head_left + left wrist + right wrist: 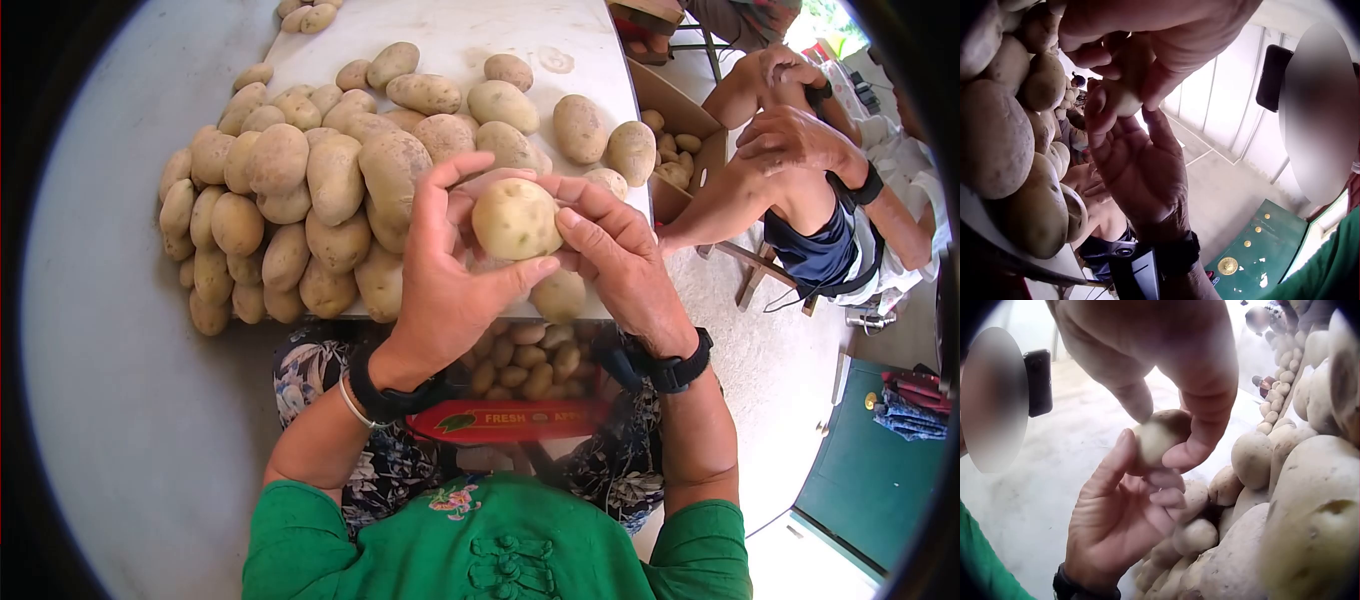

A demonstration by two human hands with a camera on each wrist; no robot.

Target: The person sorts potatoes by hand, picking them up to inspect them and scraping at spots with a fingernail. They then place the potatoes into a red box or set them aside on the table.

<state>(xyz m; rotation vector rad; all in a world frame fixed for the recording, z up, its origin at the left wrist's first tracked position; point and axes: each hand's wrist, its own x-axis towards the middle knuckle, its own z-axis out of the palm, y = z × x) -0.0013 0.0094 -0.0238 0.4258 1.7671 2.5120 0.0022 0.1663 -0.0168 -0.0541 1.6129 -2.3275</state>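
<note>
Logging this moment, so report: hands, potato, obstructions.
Left hand and right hand pinching one potato between them. Potato raised, clear of potato pile. No obstruction seen at the fingers.

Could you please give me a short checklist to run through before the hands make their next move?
1. Left hand holding the raised potato: ok.
2. Right hand holding it too: ok.
3. Potato lifted off the pile: ok.
4. Visible skin free of marks: not ok, small darker spots show.
5. Skin under the fingers sound: cannot tell, covered.
6. Red box below open at the top: ok, potatoes show inside.
</note>
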